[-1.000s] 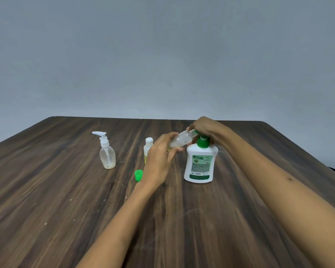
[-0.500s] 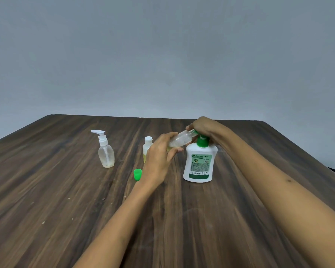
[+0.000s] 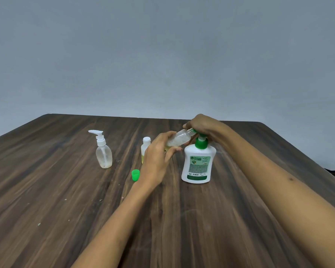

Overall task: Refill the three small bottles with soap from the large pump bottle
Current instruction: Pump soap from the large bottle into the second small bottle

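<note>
On the dark wood-grain table (image 3: 66, 190), a green cap (image 3: 135, 174) is lying near the left hand (image 3: 159, 161), whose fingers are clamping a clear, tilted small bottle (image 3: 179, 139). Its threaded neck is meeting the spout of the glossy white large pump bottle (image 3: 198, 163), where the right hand (image 3: 203, 124) is curling its fingers over the green pump head. Farther left, a white-capped bottle (image 3: 145, 147) and a clear pump bottle (image 3: 103, 151) are standing upright.

Large pump bottle (image 3: 198, 163) at 3 o'clock carried a green label reading "ORIGINAL"; smaller print was unreadable.
</note>
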